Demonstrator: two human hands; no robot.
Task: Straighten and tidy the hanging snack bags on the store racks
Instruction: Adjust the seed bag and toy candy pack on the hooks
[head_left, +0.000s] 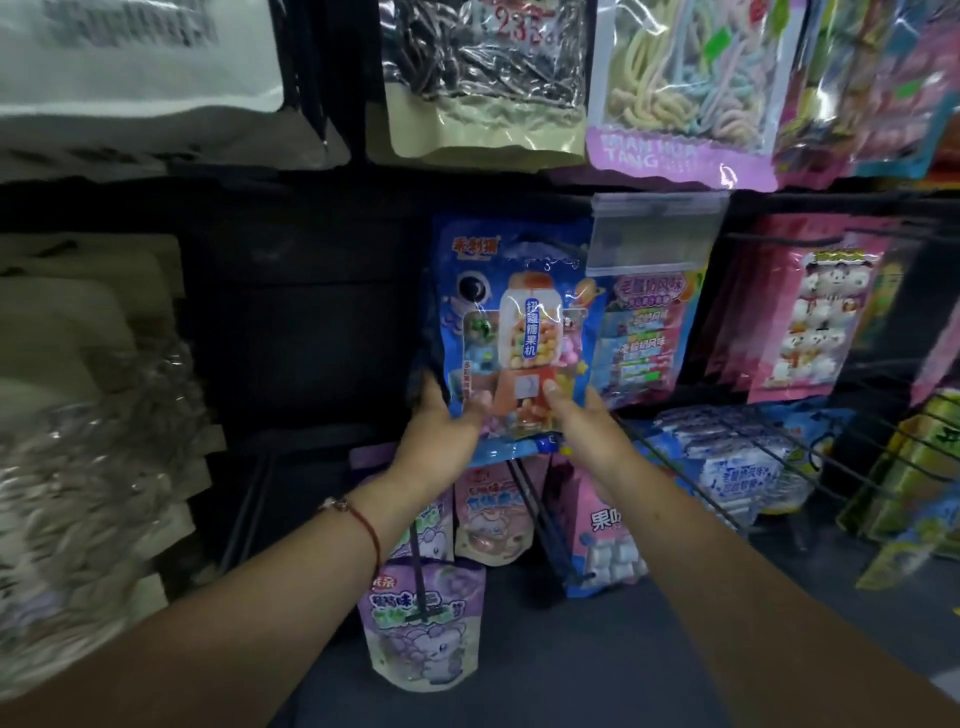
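Blurred clear packets (93, 467) fill the left racks. At centre, the left hand (441, 431) and right hand (582, 421) grip the lower corners of a blue candy bag (519, 312), apparently hanging on a hook, thumbs across its front. Pink marshmallow bags (815, 312) hang at right.

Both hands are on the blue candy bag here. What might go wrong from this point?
Left hand and right hand grip only the bottom of the blue candy bag; tugging down could tear its hang hole or pull it off the hook. Its right edge overlaps the bag with the clear top, which might be knocked askew. The purple pouches hanging just under the forearms could be brushed.
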